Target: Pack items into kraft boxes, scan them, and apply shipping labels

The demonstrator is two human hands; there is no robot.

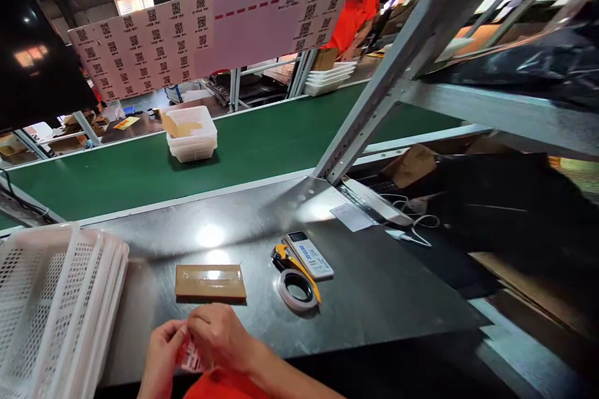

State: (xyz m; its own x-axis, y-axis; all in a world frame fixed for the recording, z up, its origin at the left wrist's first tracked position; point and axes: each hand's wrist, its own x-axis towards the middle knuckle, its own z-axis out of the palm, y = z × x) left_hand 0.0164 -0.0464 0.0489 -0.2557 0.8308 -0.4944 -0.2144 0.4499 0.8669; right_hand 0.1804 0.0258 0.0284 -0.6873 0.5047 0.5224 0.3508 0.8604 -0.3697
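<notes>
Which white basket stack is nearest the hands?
The large tilted stack at the left end of the metal table; the centre stack and background stack sit farther off, at the green conveyor.

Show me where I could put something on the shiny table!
A big bare patch of the table lies right of the tape dispenser and white device. A smaller one sits between the brown package and the dispenser. It's crowded at the left with white baskets, and near the front, where the left hand and right hand hold a printed packet.
</notes>
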